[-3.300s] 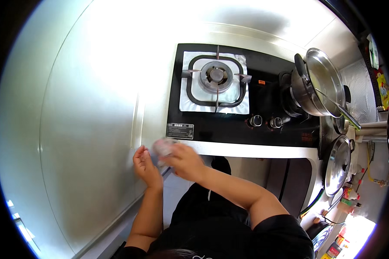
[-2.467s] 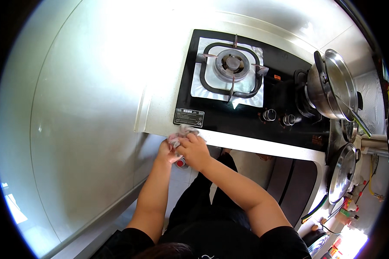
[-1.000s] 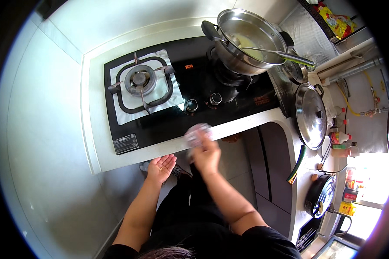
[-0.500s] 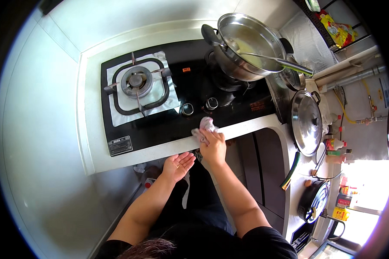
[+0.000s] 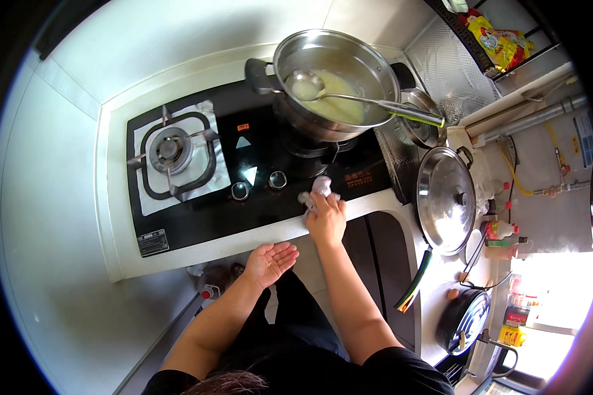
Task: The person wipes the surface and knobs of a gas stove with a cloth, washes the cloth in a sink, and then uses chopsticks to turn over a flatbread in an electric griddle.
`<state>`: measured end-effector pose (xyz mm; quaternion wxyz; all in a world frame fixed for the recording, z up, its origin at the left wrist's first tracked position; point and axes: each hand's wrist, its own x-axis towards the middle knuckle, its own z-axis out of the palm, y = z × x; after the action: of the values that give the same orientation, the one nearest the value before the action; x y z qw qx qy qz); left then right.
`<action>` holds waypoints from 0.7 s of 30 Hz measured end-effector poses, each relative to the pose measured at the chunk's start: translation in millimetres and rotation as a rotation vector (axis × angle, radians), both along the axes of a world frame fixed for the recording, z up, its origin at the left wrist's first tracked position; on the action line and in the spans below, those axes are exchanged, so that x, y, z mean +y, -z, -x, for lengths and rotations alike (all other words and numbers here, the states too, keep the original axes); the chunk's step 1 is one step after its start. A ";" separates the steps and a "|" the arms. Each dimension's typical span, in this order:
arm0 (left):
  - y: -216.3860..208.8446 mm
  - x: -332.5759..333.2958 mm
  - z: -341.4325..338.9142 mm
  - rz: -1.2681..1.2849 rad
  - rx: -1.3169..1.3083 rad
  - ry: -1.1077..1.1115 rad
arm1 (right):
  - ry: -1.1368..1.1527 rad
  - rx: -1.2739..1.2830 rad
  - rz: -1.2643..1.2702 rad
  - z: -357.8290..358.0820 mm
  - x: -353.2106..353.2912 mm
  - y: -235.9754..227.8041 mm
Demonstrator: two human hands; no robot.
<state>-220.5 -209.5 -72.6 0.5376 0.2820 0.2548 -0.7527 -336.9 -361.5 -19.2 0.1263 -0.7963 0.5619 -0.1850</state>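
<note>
The right hand (image 5: 325,220) is pressing a crumpled white cloth (image 5: 317,191) onto the black glass stove (image 5: 257,164), near its front edge and just right of the two knobs (image 5: 258,185). For wiping well, the cloth is best kept flat under the palm, moving in overlapping strokes along the front edge, clear of the knobs and of the pot (image 5: 336,82) sitting on the right burner with a ladle (image 5: 349,99) in it; that pot may be hot. The right fingers (image 5: 323,203) are curling closed over the cloth, bunching it. The left hand (image 5: 270,262) is hovering palm up just below the table's front edge, fingers (image 5: 284,250) loosely spread, holding nothing.
</note>
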 end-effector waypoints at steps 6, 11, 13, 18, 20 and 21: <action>-14.5 -23.1 10.1 -0.001 -0.048 0.046 | 0.275 -0.219 0.264 71.8 -132.7 -20.2; -20.9 -44.7 34.0 -0.025 -0.059 0.073 | 0.034 0.171 0.084 93.7 -234.8 8.4; -23.7 -46.1 37.9 -0.034 -0.066 0.059 | 0.014 0.345 0.026 79.5 -222.0 13.2; -35.1 -44.3 35.6 -0.042 -0.068 -0.025 | -0.091 0.157 0.230 57.1 -96.5 9.9; -29.9 -39.5 30.3 -0.027 -0.080 -0.056 | -0.151 0.162 0.181 43.0 -51.2 -11.3; -31.2 -39.3 27.4 -0.022 -0.086 -0.062 | -0.195 0.027 -0.020 42.9 -44.9 -20.2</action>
<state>-247.8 -248.8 -41.4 0.5681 0.3119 0.2484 -0.7199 -379.8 -406.4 1.0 0.1441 -0.8482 0.4853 -0.1556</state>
